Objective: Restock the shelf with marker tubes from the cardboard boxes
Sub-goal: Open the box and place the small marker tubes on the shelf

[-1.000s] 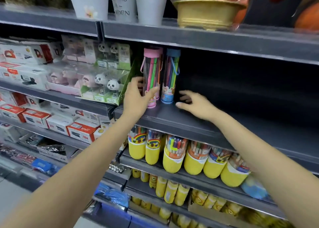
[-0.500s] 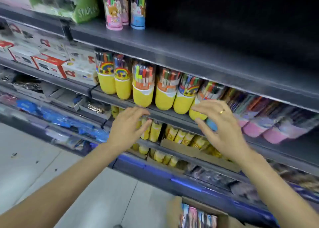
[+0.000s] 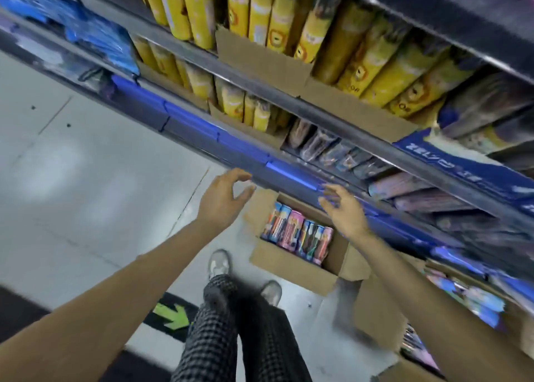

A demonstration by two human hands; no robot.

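Note:
An open cardboard box (image 3: 291, 269) sits on the floor against the shelf base, holding several pink and blue marker tubes (image 3: 299, 234) lying side by side. My left hand (image 3: 222, 199) hovers above the box's left flap, empty, fingers curled apart. My right hand (image 3: 344, 208) hangs over the box's right side, empty, fingers spread. Both hands are above the tubes and touch nothing.
The lower shelves (image 3: 289, 98) carry yellow tubes (image 3: 277, 31) in cardboard trays and dark packets. A second cardboard box (image 3: 375, 312) stands right of the first. My legs and shoes (image 3: 219, 263) are just left of the box. A green floor arrow (image 3: 172, 318) lies near my feet.
My view has swung down from the upper shelf to the floor. Both hands have left the shelf and dropped, empty, to above the open box.

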